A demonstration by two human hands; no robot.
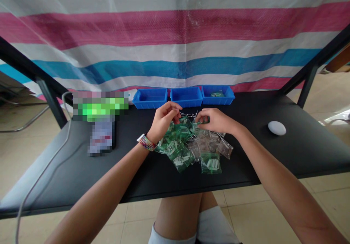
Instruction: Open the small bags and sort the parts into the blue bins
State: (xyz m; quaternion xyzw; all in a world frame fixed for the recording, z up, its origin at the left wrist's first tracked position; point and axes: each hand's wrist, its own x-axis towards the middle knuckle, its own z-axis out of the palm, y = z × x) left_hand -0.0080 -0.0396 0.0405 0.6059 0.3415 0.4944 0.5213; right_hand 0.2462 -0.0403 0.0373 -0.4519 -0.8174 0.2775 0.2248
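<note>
My left hand [166,119] hovers over the left side of a pile of small green zip bags [175,145], its fingers loosely curled and apart, with nothing visible between them. A woven bracelet circles that wrist. At the back right of the pile, my right hand [214,120] has its fingers bent round a small green bag [195,126], partly hidden by the fingers. White pieces show inside the green bags. Clear brownish bags [203,143] lie to the right in the same pile. Between my hands are thin metal screw-like pieces [186,115].
Blue bins [186,97] stand in a row behind the pile; the right bin [218,95] holds a small green bag. A white oval object [277,128] lies at right. A phone-like object [102,136] and cable [67,134] lie left on the black table [240,101]. Striped sheeting hangs behind.
</note>
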